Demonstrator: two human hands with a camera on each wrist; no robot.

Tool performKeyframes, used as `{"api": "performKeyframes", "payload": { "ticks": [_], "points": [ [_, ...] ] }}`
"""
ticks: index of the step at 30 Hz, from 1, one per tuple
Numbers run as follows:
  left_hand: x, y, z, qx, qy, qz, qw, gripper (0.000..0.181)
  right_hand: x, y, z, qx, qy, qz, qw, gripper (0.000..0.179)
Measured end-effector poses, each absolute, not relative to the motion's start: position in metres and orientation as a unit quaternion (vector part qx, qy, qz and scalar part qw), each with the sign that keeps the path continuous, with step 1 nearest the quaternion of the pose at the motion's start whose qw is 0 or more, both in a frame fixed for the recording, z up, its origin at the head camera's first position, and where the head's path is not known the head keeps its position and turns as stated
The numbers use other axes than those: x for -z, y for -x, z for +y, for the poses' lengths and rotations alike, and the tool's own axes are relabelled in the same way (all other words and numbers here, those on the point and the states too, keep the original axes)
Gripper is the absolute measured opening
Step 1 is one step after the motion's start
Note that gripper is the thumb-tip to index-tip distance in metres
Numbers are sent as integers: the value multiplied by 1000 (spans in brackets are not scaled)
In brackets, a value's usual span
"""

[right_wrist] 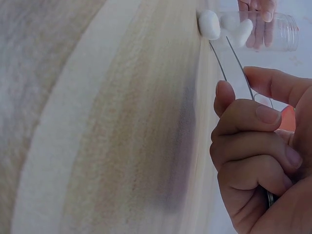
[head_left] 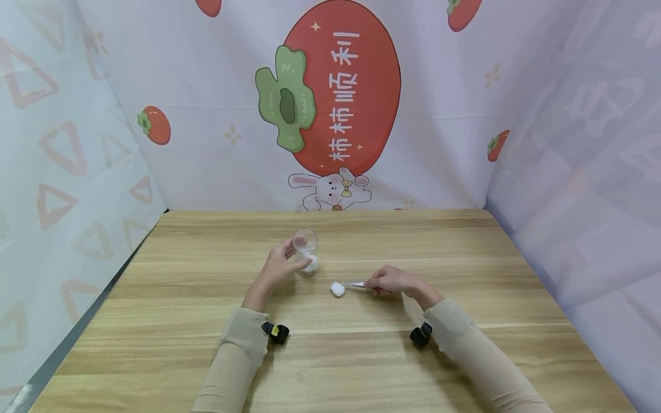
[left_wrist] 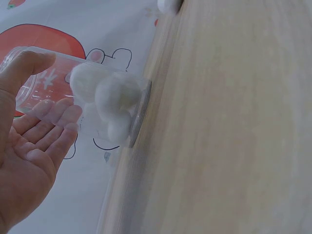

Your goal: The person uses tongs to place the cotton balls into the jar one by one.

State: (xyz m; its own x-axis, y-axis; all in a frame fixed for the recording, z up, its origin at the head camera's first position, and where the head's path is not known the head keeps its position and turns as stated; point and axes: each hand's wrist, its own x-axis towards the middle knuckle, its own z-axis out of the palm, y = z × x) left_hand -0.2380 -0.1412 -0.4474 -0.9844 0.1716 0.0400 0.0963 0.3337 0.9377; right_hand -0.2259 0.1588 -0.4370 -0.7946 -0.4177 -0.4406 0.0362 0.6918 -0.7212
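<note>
A clear open-topped jar (head_left: 306, 241) stands upright on the table, with several white cotton balls (left_wrist: 109, 95) at its bottom. My left hand (head_left: 276, 268) holds the jar from its left side, thumb and fingers round its upper part. My right hand (head_left: 392, 280) grips metal tweezers (head_left: 354, 284), fingers curled round them. A single cotton ball (head_left: 337, 289) lies on the table right at the tweezers' tips, to the right of the jar and nearer me. In the right wrist view, the two arms of the tweezers (right_wrist: 240, 67) stand apart, with the tips close to that ball.
The wooden table (head_left: 330, 367) runs back to a white printed cloth (head_left: 217, 160) with a large red persimmon picture. Similar cloth hangs along both sides. A small black camera (head_left: 279, 334) sits at the left wrist, another camera (head_left: 420, 336) at the right.
</note>
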Motion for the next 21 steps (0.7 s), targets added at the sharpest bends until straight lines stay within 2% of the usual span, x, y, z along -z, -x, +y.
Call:
{"api": "performKeyframes", "payload": {
  "ticks": [8,21],
  "points": [
    [447,238,-141,-571,-91,816,25,61,438,226,159,369,112,869,309,34],
    [448,238,-141,-568,-90,818,28,61,441,226,150,365,109,864,331,33]
  ]
}}
